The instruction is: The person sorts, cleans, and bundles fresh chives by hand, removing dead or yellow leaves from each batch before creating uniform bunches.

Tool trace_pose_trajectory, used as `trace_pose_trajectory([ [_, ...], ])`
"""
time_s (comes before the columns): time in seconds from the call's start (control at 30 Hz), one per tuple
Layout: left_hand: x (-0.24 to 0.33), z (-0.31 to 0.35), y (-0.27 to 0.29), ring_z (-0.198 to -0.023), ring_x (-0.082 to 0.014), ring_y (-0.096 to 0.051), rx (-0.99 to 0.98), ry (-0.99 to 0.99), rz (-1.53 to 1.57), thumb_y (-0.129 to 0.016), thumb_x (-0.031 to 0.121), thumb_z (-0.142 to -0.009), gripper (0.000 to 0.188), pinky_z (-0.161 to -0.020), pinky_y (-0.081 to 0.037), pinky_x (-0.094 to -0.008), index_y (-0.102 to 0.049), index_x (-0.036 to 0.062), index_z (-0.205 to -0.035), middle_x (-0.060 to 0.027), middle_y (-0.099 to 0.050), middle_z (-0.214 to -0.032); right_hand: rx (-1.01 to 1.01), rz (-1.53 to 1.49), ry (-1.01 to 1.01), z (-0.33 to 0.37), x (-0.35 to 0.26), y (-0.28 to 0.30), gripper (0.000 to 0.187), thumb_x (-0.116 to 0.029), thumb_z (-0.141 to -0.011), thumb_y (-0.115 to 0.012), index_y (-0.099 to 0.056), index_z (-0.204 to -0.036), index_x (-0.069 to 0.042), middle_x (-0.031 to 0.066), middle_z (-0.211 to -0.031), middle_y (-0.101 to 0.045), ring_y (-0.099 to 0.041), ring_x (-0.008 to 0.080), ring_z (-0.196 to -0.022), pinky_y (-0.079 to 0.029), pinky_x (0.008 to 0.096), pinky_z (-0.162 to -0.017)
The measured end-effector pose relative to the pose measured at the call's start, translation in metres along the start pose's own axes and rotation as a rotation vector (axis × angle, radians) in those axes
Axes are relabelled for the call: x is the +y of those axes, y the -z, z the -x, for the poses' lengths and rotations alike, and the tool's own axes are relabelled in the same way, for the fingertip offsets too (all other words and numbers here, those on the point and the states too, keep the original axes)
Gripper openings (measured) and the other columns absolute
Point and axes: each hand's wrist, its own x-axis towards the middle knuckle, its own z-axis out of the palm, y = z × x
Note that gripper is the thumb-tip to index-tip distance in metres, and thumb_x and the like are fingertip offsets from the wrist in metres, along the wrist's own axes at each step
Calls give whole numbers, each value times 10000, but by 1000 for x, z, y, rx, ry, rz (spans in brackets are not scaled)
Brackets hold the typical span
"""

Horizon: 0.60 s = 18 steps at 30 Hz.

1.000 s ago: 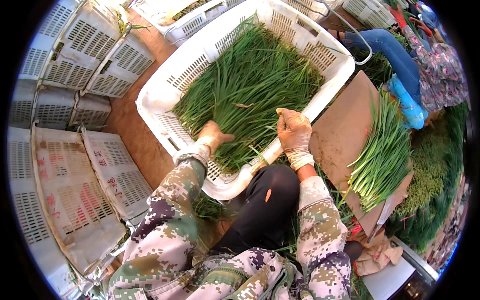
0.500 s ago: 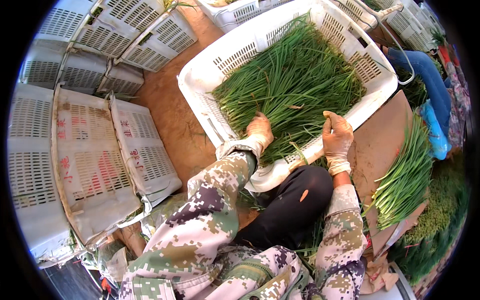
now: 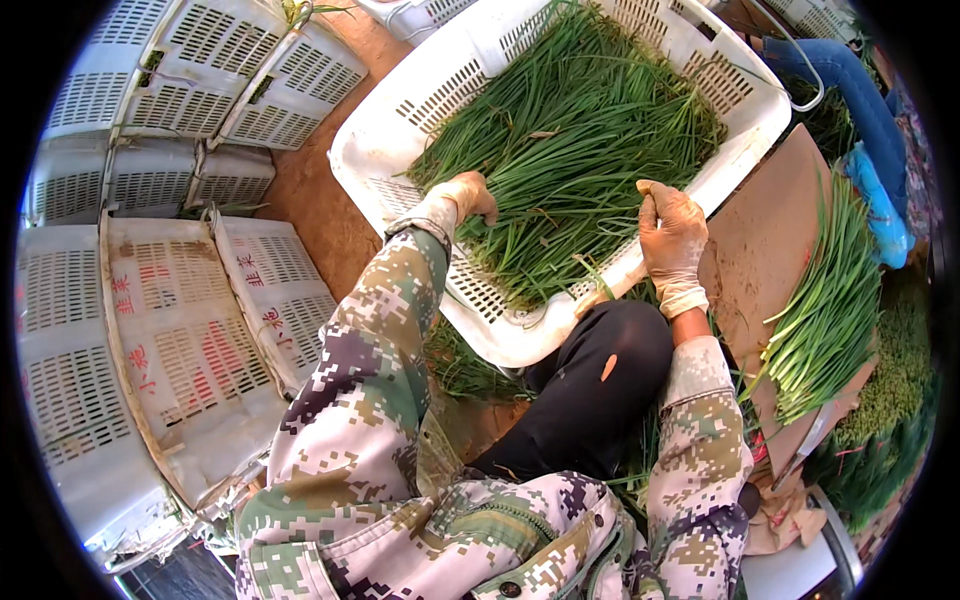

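A white slotted plastic crate [image 3: 372, 150] stands tilted before me, its near end by my knee. A thick layer of long green chives [image 3: 570, 150] lies in it. My left hand [image 3: 467, 197], in a thin soiled glove, is over the crate's left side at the edge of the chives. Its fingers point down, loosely bent and apart, with nothing visible in them. Above the crate's near right rim, my right hand [image 3: 673, 240], gloved too, is closed with its fingers curled together; I see nothing in it.
Stacked white crates [image 3: 190, 330] fill the left. Loose chives [image 3: 820, 310] lie on a brown cardboard sheet [image 3: 750, 240] to the right, with more greens [image 3: 890, 400] beyond. Another person's jeans-clad leg [image 3: 850, 90] is at the upper right. My black-trousered knee [image 3: 620, 345] touches the crate's near end.
My left hand has moved left, out of the chives to their edge. My right hand stays near the rim, still closed. The view has shifted slightly.
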Motion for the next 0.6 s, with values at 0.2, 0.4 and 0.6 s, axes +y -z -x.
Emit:
trace_pose_trajectory([
  [0.2, 7, 3, -36, -1117, -355, -631, 46, -51, 103, -887, 244, -639, 644, -932, -512, -434, -649, -57, -1156, -230, -658, -1188, 32, 15, 17, 3, 7, 5, 168, -83, -840, -647, -678, -998, -133, 65, -842, -670, -656, 283, -809, -507, 402, -785],
  [0.4, 3, 0, -48, -1161, -361, -612, 14, -113, 111, -910, 273, -631, 760, -968, -498, -420, -598, -61, -1238, -236, -636, -1240, 31, 9, 16, -1, 5, 8, 160, -76, -830, -649, -674, -980, -126, 66, -815, -664, -650, 288, -786, -511, 407, -756],
  [0.6, 11, 16, -63, -1221, -332, -591, 30, -105, -51, -936, 304, -607, 952, -1016, -493, -377, -462, -74, -1341, -254, -609, -1286, 64, -12, 22, -1, 5, 6, 178, -69, -805, -664, -669, -971, -130, 58, -772, -650, -647, 275, -753, -506, 403, -729],
])
